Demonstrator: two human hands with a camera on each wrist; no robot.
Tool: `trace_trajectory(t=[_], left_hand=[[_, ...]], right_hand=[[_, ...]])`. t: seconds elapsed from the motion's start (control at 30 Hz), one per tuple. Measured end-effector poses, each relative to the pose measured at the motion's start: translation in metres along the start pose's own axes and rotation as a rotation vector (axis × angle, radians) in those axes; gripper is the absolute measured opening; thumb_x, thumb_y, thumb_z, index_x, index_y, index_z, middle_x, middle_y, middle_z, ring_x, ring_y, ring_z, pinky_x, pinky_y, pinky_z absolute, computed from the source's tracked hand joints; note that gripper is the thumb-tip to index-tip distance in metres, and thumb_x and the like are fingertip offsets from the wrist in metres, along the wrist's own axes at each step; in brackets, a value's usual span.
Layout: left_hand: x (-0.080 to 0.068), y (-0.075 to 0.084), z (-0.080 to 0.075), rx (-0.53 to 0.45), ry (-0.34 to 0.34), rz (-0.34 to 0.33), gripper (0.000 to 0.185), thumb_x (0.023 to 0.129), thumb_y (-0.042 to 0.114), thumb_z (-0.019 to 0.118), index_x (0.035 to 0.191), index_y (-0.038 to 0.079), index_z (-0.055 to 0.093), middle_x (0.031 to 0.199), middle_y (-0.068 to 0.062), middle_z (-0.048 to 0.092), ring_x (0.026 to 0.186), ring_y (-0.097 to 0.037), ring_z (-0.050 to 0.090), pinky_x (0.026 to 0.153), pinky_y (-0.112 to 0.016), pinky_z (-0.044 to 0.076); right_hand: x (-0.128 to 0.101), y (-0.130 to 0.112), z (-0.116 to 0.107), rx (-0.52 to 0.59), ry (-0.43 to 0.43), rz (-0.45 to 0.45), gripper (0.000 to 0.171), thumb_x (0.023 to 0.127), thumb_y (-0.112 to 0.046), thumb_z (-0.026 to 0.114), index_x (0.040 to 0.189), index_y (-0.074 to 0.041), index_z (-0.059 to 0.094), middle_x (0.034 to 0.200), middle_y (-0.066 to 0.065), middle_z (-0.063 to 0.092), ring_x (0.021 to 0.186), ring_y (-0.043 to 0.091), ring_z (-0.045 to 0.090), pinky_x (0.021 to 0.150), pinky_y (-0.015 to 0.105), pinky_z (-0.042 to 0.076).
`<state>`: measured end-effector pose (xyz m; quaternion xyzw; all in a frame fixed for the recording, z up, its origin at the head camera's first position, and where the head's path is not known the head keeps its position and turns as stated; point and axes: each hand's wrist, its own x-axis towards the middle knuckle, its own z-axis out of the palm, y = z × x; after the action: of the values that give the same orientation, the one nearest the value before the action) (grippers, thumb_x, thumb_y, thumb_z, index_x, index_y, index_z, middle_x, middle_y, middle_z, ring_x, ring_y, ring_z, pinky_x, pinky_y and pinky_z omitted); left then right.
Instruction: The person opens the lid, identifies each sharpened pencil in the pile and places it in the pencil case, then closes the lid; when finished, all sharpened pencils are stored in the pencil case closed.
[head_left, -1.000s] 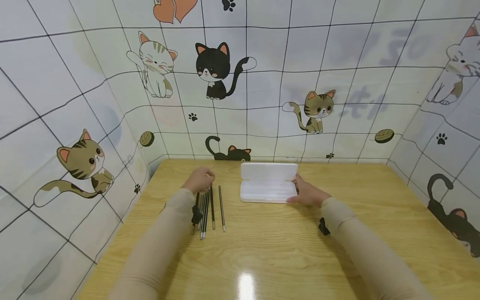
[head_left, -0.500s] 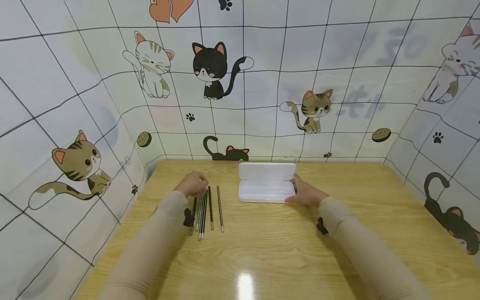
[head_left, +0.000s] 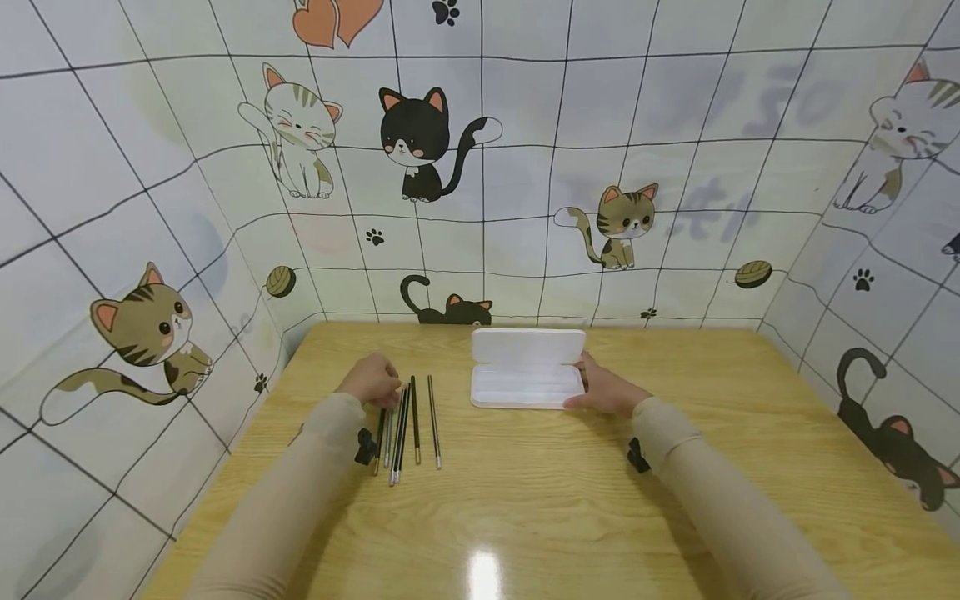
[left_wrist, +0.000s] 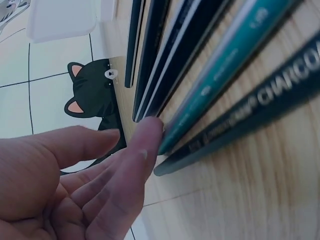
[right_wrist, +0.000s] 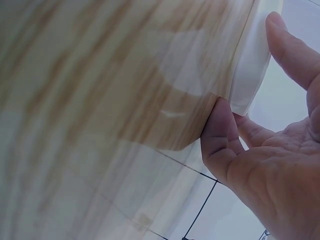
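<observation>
We see the left hand (head_left: 369,382) at the far end of a row of pencils (head_left: 402,425) on the worktop (head_left: 525,500). In the left wrist view, one fingertip (left_wrist: 150,131) touches the tip of a teal pencil (left_wrist: 225,70); the fingers are loosely bent and they hold nothing. A dark pencil (left_wrist: 260,105) with pale letters lies just beside the teal one, and more dark pencils (left_wrist: 165,55) lie further along the row. One pencil (head_left: 432,419) lies a little apart, on the side toward the case.

The right hand (head_left: 606,392) rests at the right end of the white case (head_left: 527,379), which lies open near the far middle of the worktop, with the lid folded back. In the right wrist view, the thumb (right_wrist: 219,131) touches the lower edge of the case (right_wrist: 252,65) and a finger (right_wrist: 290,47) lies against its end, so the hand holds the case lightly between them. The case is well apart from the pencils. Both arms wear beige sleeves (head_left: 300,500). Behind the worktop stands a wall (head_left: 525,167) with cartoon cats.
</observation>
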<state>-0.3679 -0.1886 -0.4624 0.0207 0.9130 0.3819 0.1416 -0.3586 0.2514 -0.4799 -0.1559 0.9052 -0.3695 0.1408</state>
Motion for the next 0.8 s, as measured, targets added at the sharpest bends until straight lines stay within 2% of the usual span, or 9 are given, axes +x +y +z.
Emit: trace_trajectory(t=[0.3, 0.4, 0.5, 0.57, 0.6, 0.7, 0.8], left_hand=[[-0.009, 0.006, 0.000, 0.054, -0.077, -0.009, 0.019, 0.089, -0.007, 0.065, 0.106, -0.011, 0.072, 0.080, -0.015, 0.072, 0.064, -0.022, 0.073, 0.063, -0.032, 0.061], [-0.009, 0.006, 0.004, 0.078, -0.079, -0.026, 0.005, 0.089, -0.006, 0.068, 0.085, -0.005, 0.069, 0.073, -0.012, 0.070, 0.059, -0.019, 0.071, 0.058, -0.029, 0.059], [-0.010, 0.006, 0.008, 0.108, -0.077, -0.047, 0.029, 0.091, -0.002, 0.068, 0.066, 0.006, 0.055, 0.067, -0.010, 0.067, 0.055, -0.017, 0.068, 0.053, -0.028, 0.057], [-0.012, 0.008, 0.009, 0.112, -0.072, -0.062, 0.033, 0.091, -0.001, 0.068, 0.065, 0.008, 0.051, 0.066, -0.010, 0.066, 0.055, -0.018, 0.067, 0.053, -0.028, 0.056], [-0.013, 0.009, 0.010, 0.120, -0.069, -0.066, 0.030, 0.091, -0.001, 0.068, 0.066, 0.007, 0.055, 0.067, -0.011, 0.066, 0.055, -0.018, 0.067, 0.053, -0.029, 0.056], [-0.018, 0.016, 0.011, 0.149, -0.064, -0.074, 0.012, 0.091, 0.003, 0.071, 0.080, 0.001, 0.067, 0.073, -0.013, 0.069, 0.057, -0.020, 0.068, 0.055, -0.030, 0.058], [-0.023, 0.022, 0.013, 0.205, -0.070, -0.082, 0.010, 0.091, 0.007, 0.075, 0.088, -0.001, 0.070, 0.075, -0.013, 0.070, 0.059, -0.019, 0.068, 0.055, -0.029, 0.057]], right_hand=[[-0.001, -0.003, 0.000, -0.002, -0.003, 0.007, 0.114, 0.090, -0.025, 0.080, 0.157, 0.008, -0.007, 0.156, 0.034, 0.028, 0.146, 0.048, 0.025, 0.119, 0.060, 0.019], [-0.001, -0.003, 0.001, 0.003, -0.001, 0.007, 0.114, 0.090, -0.024, 0.080, 0.157, 0.006, -0.007, 0.156, 0.034, 0.028, 0.147, 0.048, 0.025, 0.120, 0.060, 0.019], [-0.001, -0.003, 0.001, -0.011, -0.005, 0.008, 0.115, 0.090, -0.026, 0.080, 0.157, 0.006, -0.008, 0.157, 0.034, 0.027, 0.147, 0.048, 0.024, 0.119, 0.060, 0.018], [-0.001, -0.003, 0.001, -0.010, -0.006, 0.010, 0.114, 0.090, -0.025, 0.080, 0.157, 0.006, -0.007, 0.157, 0.034, 0.027, 0.147, 0.048, 0.024, 0.120, 0.060, 0.018], [-0.001, -0.003, 0.001, -0.010, -0.005, 0.011, 0.113, 0.090, -0.025, 0.079, 0.157, 0.006, -0.007, 0.157, 0.034, 0.028, 0.147, 0.048, 0.024, 0.120, 0.060, 0.018], [0.000, -0.002, 0.000, -0.004, -0.002, 0.012, 0.112, 0.090, -0.024, 0.080, 0.158, 0.005, -0.005, 0.156, 0.033, 0.029, 0.147, 0.047, 0.026, 0.120, 0.059, 0.019], [0.000, -0.002, 0.000, -0.001, -0.003, 0.018, 0.111, 0.090, -0.024, 0.080, 0.158, 0.005, -0.003, 0.156, 0.032, 0.030, 0.146, 0.046, 0.028, 0.120, 0.058, 0.020]])
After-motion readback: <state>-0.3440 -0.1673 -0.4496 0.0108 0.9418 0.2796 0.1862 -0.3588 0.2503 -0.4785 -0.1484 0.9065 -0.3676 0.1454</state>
